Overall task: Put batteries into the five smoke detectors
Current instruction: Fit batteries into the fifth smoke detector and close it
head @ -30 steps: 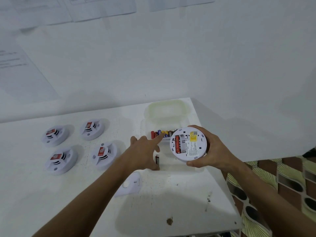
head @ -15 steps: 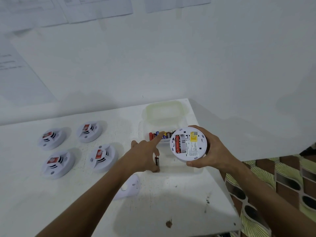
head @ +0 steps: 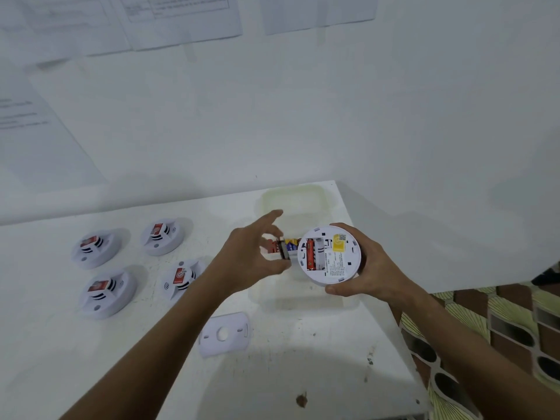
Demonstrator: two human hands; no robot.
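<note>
My right hand (head: 368, 272) grips a round white smoke detector (head: 330, 256), turned back-side up, above the clear plastic box. One red battery (head: 310, 255) sits in its open compartment; the slot beside it is bare. My left hand (head: 251, 256) pinches a dark battery (head: 284, 250) between thumb and fingers, just left of the detector. More batteries (head: 290, 243) lie in the box behind it. Several other white detectors with red stickers rest face up at the left of the table, among them one (head: 181, 278) nearest my left arm.
The clear box (head: 303, 300) stands open near the table's right edge, its lid (head: 292, 201) against the wall. A white mounting plate (head: 225, 333) lies flat in front of my left arm. The white table (head: 272, 374) ends at the right over patterned flooring (head: 500, 328).
My left hand picked the dark battery up from the table and raised it next to the detector. The right hand kept the detector almost still.
</note>
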